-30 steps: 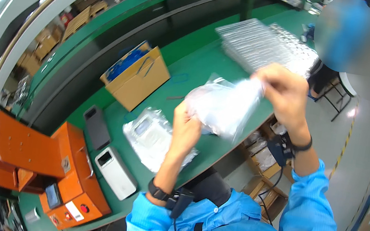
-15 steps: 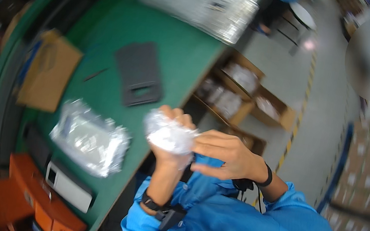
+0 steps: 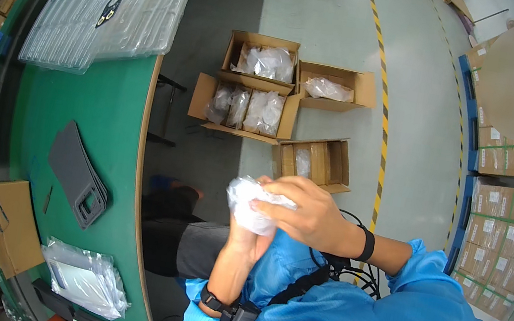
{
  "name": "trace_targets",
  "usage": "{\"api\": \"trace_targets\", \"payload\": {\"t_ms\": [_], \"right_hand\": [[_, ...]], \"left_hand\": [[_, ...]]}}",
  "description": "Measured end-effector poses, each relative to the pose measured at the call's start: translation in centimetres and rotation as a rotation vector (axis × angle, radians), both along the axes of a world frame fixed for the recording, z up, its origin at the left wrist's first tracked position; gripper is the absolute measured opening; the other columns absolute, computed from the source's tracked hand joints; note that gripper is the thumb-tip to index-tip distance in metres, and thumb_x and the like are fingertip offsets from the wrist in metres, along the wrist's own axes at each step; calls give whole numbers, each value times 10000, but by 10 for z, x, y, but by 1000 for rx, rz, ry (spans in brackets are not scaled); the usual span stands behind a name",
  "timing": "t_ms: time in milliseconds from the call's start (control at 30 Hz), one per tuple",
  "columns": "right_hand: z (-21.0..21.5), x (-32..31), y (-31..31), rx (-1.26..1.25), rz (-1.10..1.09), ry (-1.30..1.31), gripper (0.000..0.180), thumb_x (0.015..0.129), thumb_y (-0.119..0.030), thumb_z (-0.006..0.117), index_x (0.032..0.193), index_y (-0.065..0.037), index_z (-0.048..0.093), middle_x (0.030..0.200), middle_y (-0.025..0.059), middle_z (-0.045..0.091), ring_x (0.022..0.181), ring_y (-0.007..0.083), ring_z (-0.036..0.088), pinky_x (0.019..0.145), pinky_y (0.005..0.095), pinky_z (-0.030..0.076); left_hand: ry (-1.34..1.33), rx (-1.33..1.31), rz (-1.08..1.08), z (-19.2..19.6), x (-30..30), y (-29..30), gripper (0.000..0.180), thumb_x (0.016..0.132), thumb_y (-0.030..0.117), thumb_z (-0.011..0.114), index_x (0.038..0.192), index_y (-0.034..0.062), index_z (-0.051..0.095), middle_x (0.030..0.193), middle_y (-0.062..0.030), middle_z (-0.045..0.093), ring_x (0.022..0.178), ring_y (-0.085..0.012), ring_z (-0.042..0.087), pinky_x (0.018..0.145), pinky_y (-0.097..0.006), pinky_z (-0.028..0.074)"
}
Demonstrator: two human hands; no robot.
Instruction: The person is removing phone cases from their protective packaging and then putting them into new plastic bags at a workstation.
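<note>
A crumpled white, translucent plastic bag [image 3: 249, 201] is up in front of my body, beside the bench edge. My left hand [image 3: 249, 241] holds it from below, mostly hidden behind the plastic. From the right, my right hand [image 3: 309, 214] closes on the same bag with its fingers bent over the plastic. What the bag holds, if anything, cannot be made out. Over on the green bench [image 3: 111, 104] lie a fanned stack of dark grey flat panels [image 3: 77, 169] with a cut-out and a pile of clear plastic bags [image 3: 86, 281] with flat pieces inside.
Open cartons with plastic-wrapped pieces [image 3: 269, 62] [image 3: 328, 90] [image 3: 265, 111] stand on the floor ahead, with another carton [image 3: 321, 160] nearer. Clear plastic trays [image 3: 120, 4] cover the bench's far end. A brown cardboard piece [image 3: 11, 226] lies at left; stacked boxes [image 3: 504, 233] stand far right.
My view has turned to the right, so the bench now sits further left and the floor cartons are central. Both hands stay on the bag, my right fingers now reaching further over it.
</note>
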State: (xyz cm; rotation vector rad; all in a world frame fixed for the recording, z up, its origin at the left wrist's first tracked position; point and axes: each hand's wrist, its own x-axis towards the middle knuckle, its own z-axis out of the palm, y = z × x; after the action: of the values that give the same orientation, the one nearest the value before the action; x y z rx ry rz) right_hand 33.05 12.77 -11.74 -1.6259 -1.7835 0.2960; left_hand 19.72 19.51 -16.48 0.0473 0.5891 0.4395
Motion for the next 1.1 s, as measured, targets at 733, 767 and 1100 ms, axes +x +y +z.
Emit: {"api": "trace_targets", "payload": {"t_ms": [733, 767, 1100], "right_hand": [[-413, 173, -138, -830, -894, -269, 236, 667, -17, 737, 902, -30, 718, 966, 200, 609, 901, 401, 629, 795, 477, 524], [-424, 169, -134, -832, -876, -263, 236, 667, -17, 737, 902, -30, 718, 966, 200, 609, 901, 401, 629, 795, 477, 524], [-562, 201, -222, -938, -960, 511, 444, 927, -255, 520, 1243, 52, 570, 1130, 211, 659, 1031, 349, 641, 905, 408, 496]], "left_hand": [[927, 589, -22, -21, -145, 22, 434, 952, 306, 507, 1245, -14, 512, 1114, -190, 645, 1013, -285, 649, 948, -378, 480], [961, 566, 27, -20, -153, 18, 419, 936, 282, 520, 1222, -25, 513, 1089, -197, 651, 990, -292, 656, 937, -381, 484], [831, 455, 150, -35, -179, -6, 398, 975, 231, 483, 1279, -25, 486, 1172, -209, 606, 1053, -319, 616, 964, -409, 485]]}}
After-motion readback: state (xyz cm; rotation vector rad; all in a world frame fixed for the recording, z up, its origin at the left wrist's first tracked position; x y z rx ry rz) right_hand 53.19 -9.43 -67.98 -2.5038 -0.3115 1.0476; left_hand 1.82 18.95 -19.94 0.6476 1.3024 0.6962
